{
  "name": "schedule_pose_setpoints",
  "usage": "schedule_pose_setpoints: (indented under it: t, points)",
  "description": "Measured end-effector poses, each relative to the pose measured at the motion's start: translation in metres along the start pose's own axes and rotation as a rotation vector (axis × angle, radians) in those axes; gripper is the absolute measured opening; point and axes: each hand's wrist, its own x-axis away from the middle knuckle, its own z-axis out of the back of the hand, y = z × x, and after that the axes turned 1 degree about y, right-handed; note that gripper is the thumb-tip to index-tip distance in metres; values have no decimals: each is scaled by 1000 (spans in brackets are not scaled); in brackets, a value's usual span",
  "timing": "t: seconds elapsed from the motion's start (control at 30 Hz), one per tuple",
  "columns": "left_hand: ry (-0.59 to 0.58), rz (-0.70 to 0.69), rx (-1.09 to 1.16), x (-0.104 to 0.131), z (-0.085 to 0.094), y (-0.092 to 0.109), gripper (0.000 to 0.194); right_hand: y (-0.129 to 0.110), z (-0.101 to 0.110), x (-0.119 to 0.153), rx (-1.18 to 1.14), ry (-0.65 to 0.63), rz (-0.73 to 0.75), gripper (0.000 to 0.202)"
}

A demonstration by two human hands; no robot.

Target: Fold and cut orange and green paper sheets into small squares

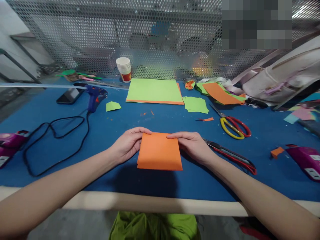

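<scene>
Both hands hold a folded piece of orange paper [160, 151] above the blue tabletop, and its shadow falls just below. My left hand [128, 143] grips the upper left corner, thumb and fingers pressed on the paper. On the upper right edge, my right hand [193, 145] pinches it the same way. The paper looks roughly square, with more than one layer showing at the lower left corner. Close to my right forearm lies a black and red box cutter [233, 156]. Scissors [235, 126] with yellow and red handles rest farther back on the right.
Green sheets [155, 90] lie behind my hands, with green paper squares [196, 104] beside them. Stacked paper cups [124, 69] stand at the perforated metal panel [100, 40]. A blue glue gun [93, 98] with a looping black cord and a phone [71, 95] are at left; purple power strips [303, 160] flank the table.
</scene>
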Motion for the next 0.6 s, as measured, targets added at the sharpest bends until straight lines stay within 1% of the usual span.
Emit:
schedule_pose_setpoints:
  t: [0.13,0.27,0.43,0.5,0.6]
  points:
    - [17,4,40,-1,-1,1,25,-5,-1,4,203,24,96,24]
    - [24,7,73,-2,-1,1,22,-5,-2,5,302,56,164,27]
    - [39,25,79,-2,1,0,23,-2,0,6,480,41,303,31]
    - [47,42,99,-1,1,2,23,-2,1,6,526,44,345,32]
    - [30,84,128,0,0,4,23,-1,2,5,532,55,359,32]
